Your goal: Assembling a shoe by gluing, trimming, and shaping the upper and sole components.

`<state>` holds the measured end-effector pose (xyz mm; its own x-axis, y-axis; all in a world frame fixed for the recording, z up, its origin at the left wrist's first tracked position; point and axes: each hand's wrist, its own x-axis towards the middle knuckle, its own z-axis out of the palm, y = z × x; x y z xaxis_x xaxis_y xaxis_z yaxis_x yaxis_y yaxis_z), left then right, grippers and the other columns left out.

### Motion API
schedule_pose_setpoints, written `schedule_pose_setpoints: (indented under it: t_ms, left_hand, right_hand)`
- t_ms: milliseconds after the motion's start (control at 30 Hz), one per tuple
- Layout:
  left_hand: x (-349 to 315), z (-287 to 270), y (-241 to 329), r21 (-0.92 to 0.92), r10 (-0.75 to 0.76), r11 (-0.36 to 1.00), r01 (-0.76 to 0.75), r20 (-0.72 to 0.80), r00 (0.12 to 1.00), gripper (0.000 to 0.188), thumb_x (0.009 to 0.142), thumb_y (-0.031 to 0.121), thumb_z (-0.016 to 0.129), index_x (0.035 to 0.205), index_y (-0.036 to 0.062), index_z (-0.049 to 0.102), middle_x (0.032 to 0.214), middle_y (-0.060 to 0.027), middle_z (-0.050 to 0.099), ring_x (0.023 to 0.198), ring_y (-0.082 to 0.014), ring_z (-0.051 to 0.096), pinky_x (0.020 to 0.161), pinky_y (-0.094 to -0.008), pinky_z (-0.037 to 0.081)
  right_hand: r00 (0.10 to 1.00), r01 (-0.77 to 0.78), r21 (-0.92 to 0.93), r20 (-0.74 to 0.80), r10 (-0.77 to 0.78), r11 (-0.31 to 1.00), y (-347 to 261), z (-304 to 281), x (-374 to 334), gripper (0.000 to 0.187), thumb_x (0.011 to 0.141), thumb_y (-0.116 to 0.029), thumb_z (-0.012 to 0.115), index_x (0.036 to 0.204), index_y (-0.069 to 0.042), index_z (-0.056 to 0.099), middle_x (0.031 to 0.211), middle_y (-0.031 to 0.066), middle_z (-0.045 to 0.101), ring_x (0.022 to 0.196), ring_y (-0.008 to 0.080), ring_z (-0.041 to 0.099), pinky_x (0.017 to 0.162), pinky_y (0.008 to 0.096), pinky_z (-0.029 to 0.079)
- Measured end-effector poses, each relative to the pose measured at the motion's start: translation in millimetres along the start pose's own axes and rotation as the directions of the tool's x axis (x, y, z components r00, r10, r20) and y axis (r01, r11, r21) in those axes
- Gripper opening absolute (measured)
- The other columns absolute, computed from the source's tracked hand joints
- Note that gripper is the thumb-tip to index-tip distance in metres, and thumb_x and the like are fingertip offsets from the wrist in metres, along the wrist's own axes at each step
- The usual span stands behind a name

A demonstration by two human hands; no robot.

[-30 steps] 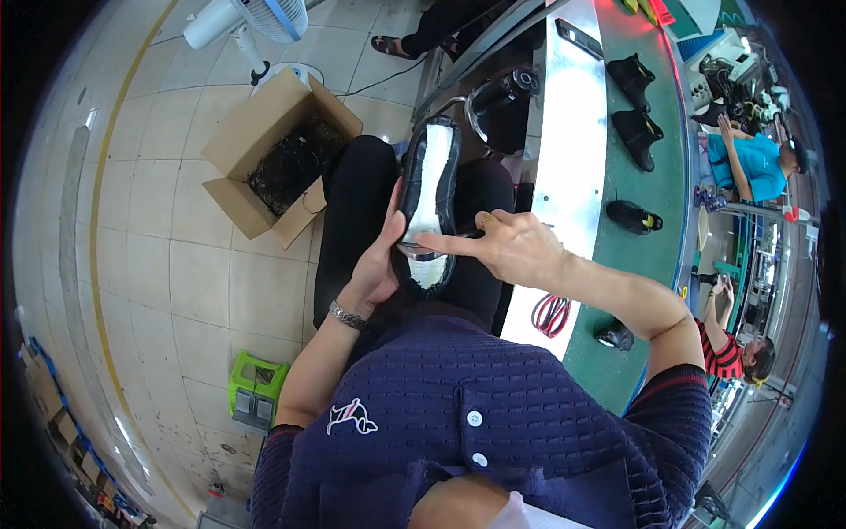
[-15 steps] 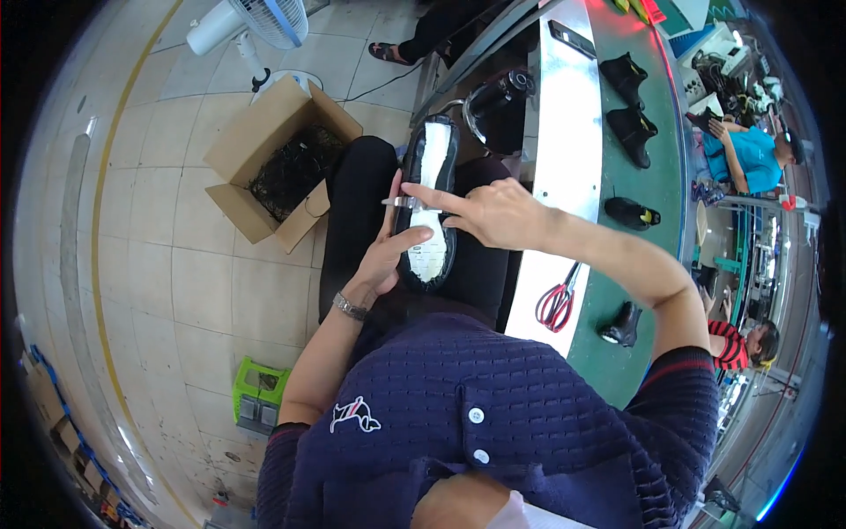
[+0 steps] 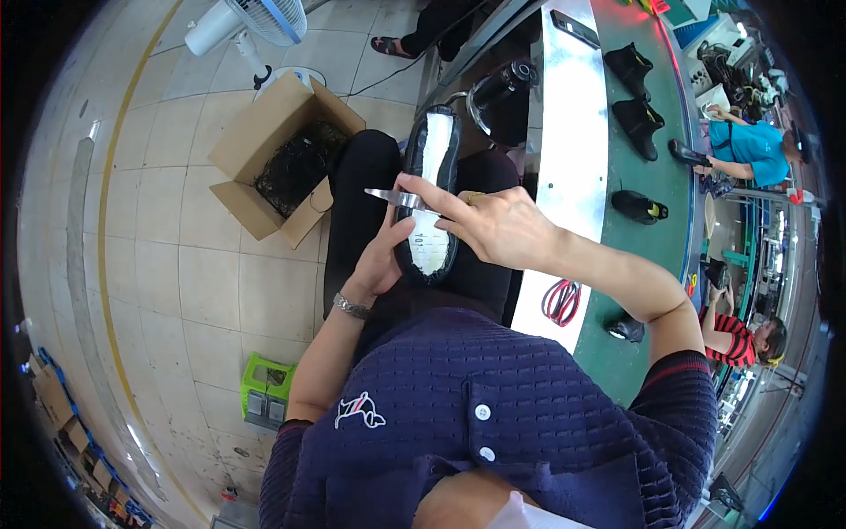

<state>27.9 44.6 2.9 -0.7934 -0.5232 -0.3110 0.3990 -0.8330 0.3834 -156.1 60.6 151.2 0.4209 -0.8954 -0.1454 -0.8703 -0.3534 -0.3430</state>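
A black shoe (image 3: 434, 150) lies sole-up across my lap, its white underside showing and its black edge gathered round it. My left hand (image 3: 381, 256) is closed on the shoe's left side, thumb near the white underside. In my right hand (image 3: 507, 225) is a metal-bladed cutting tool (image 3: 384, 196). Its pointed blade sticks out to the left across the shoe's middle, under my outstretched index finger. My fingers hide the tool's handle, so I cannot tell its exact kind.
On my right runs a white ledge (image 3: 573, 115) with red-handled scissors (image 3: 561, 302) and a phone (image 3: 575, 27). Several black shoes stand on the green belt (image 3: 661, 264) beyond. Left are an open cardboard box (image 3: 222, 145), a fan (image 3: 269, 18) and a green stool (image 3: 264, 379). Co-workers sit across the belt.
The blade now reaches farther left past the shoe's edge. My left thumb has drawn back leftward over the underside. Across the belt, the co-worker in blue has moved a black shoe to the belt's edge.
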Motion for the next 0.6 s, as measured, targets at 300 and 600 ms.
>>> schedule_pose_setpoints:
  t_ms: [300, 600]
  left_hand:
    - [2, 12, 2, 0.229, 0.082, 0.970, -0.076, -0.018, 0.996, 0.111, 0.081, 0.004, 0.071, 0.153, 0.0266, -0.010, 0.149, -0.0085, 0.028, 0.131, -0.0173, 0.037, 0.106, -0.0354, 0.036]
    - [-3, -29, 2, 0.243, -0.127, 0.963, 0.119, 0.016, 0.992, 0.107, 0.068, 0.003, 0.082, 0.151, 0.0096, 0.014, 0.141, -0.0069, 0.041, 0.123, -0.0177, 0.046, 0.105, -0.0317, 0.038]
  right_hand:
    - [0.990, 0.016, -0.030, 0.144, -0.012, 0.999, -2, 3, -2, 0.077, 0.085, -0.010, 0.054, 0.152, -0.020, 0.017, 0.065, 0.0137, 0.065, 0.051, 0.0236, 0.065, 0.043, 0.0337, 0.052]
    - [0.971, 0.043, -0.084, 0.236, -0.022, 0.996, -18, 18, -21, 0.075, 0.087, -0.009, 0.051, 0.152, -0.028, 0.020, 0.064, 0.0142, 0.058, 0.048, 0.0208, 0.062, 0.041, 0.0300, 0.051]
